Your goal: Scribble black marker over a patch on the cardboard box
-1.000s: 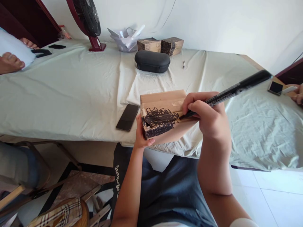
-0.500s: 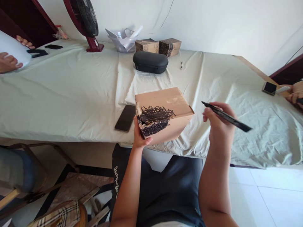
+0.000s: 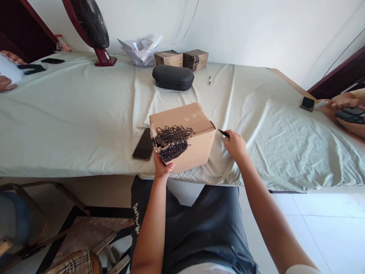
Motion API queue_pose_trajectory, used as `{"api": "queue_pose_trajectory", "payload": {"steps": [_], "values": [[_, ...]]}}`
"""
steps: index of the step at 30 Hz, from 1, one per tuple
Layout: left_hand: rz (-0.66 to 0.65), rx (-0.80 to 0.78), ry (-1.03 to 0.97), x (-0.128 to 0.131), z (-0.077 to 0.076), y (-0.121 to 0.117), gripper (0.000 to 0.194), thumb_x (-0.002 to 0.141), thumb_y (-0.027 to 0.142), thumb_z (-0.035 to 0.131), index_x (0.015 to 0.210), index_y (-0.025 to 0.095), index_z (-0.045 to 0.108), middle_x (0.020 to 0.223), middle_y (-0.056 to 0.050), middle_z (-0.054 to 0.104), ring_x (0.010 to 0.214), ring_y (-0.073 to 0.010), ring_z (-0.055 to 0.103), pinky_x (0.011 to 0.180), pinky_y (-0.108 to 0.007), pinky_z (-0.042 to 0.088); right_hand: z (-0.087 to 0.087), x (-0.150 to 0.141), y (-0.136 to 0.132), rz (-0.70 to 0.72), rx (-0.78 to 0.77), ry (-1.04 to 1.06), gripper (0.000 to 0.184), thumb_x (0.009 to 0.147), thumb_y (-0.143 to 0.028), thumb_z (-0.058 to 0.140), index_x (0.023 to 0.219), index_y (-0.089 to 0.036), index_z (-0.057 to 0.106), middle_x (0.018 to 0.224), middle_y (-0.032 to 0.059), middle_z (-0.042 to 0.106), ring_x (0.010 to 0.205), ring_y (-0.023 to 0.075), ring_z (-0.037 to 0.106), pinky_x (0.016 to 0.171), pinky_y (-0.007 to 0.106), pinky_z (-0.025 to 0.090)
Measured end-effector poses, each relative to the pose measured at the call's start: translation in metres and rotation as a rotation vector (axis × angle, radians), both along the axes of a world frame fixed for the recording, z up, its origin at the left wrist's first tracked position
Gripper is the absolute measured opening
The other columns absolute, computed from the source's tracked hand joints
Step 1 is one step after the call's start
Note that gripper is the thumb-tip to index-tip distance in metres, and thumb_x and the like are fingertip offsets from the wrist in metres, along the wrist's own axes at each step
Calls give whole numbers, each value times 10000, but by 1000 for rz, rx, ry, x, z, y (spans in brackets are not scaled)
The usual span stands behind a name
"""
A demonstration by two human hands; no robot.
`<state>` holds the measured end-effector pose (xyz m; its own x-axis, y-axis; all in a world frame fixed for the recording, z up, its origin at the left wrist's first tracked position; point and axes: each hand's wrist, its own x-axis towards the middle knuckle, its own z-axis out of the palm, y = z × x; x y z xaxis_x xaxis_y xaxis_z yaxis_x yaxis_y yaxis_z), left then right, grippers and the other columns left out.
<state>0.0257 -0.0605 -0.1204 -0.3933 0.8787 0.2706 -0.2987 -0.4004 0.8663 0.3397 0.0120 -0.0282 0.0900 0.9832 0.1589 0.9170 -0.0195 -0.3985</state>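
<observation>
A brown cardboard box (image 3: 196, 146) is tilted at the front edge of the cloth-covered table (image 3: 94, 125). Dense black scribbles cover its left corner, on the top and the front side. My left hand (image 3: 162, 167) is closed on the lower left corner of the box, thumb in front and the other fingers mostly hidden. In my right hand (image 3: 236, 145) is a black marker (image 3: 224, 133), gripped like a pen. Its tip points left and stands just off the right edge of the box. A dark phone (image 3: 143, 145) lies left of the box, partly behind it.
Behind the box are a black case (image 3: 173, 77), two scribbled cardboard boxes (image 3: 168, 59), a plastic basket (image 3: 139, 56) and a fan (image 3: 105, 59). A small pen-like item (image 3: 210, 80) lies right of the case. Other people's hands show at far left (image 3: 11, 57) and far right (image 3: 345, 101).
My right hand has turned and brought the marker left and down, close to the right edge of the box. The left hand still holds the box. The whole view has shifted slightly.
</observation>
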Motion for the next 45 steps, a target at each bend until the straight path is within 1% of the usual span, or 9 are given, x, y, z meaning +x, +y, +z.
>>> {"api": "queue_pose_trajectory", "payload": {"steps": [5,14,17,22,29,34,37,42,45], "values": [[51,-60,-78,1,-3,-2,1246,415,823,887,1507,316,562,1354,-136,710,1227,-399,710,1074,-601,572,-3,-5,11,-4,-90,-226,494,1005,-176,442,1390,-167,753,1352,219,694,1265,398,609,1034,524,483],[75,-97,-143,5,8,-4,1305,384,855,855,1534,324,541,1408,-154,701,1238,-424,713,1020,-585,598,-19,-20,35,66,1,-129,528,998,-204,448,1426,-153,752,1320,218,666,1229,396,561,1064,542,479],[72,-102,-144,4,8,-5,1301,377,851,860,1526,325,548,1393,-152,709,1207,-419,725,990,-575,606,-27,-28,45,110,43,-95,509,1007,-296,522,1441,-132,732,1351,226,641,1252,379,540,1128,524,462],[56,-113,-128,2,2,-6,1257,402,843,857,1509,330,554,1356,-141,718,1170,-393,731,953,-548,609,-34,-38,54,121,89,-46,420,1002,-391,575,1303,-202,798,1324,199,645,1246,389,502,1084,532,471],[54,-111,-98,0,-11,-7,1197,420,838,857,1469,329,590,1306,-127,721,1146,-395,724,984,-593,593,-33,-44,58,111,93,-79,429,1033,-400,544,1328,-206,788,1315,196,646,1231,383,497,1064,510,466],[37,-106,-82,-4,-17,-7,1125,426,829,876,1411,341,635,1249,-105,733,1157,-382,712,1038,-597,577,-32,-45,60,150,53,-105,443,1065,-286,429,1327,-182,771,1360,202,620,1248,367,507,1074,490,466],[29,-112,-68,-5,-19,-7,1114,429,839,871,1399,340,650,1207,-106,740,1100,-377,723,982,-587,597,-35,-45,60,169,58,-127,452,1074,-266,394,1322,-148,753,1382,221,588,1247,366,492,1112,479,448],[16,-91,-35,-3,-18,-6,1158,445,829,877,1467,353,609,1277,-121,737,1118,-380,730,992,-588,595,-35,-47,58,166,67,-112,423,1059,-239,404,1287,-125,742,1387,257,575,1275,382,468,1118,536,440],[-1,-60,-2,-3,-16,-3,1193,461,826,886,1508,341,583,1311,-128,724,1169,-384,727,1021,-583,595,-25,-47,50,154,113,-48,460,1047,-314,438,1390,-139,690,1499,251,565,1436,416,411,1235,635,320]]}}
